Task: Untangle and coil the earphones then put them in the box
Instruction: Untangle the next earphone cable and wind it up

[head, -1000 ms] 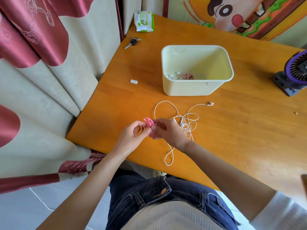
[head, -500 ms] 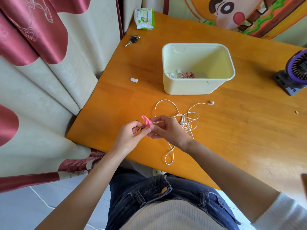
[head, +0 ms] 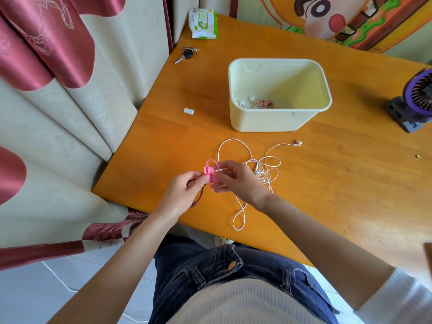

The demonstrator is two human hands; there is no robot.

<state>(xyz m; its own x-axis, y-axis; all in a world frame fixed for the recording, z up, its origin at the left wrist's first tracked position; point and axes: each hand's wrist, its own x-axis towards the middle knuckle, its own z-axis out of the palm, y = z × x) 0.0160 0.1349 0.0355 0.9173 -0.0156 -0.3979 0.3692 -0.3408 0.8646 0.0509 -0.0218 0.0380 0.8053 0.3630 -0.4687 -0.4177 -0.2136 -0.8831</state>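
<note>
Centre frame, the left hand [head: 181, 195] and right hand [head: 240, 181] are both pinching a small pink earphone bundle [head: 210, 172] over the wooden table [head: 339, 183]. Tangled white earphones [head: 266, 168] are lying just right; the cream box [head: 264, 121] is sitting upper centre.

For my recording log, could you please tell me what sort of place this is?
Probably a room at home: a wooden table beside draped curtains, a cartoon picture behind it, keys and a small fan on it.
</note>
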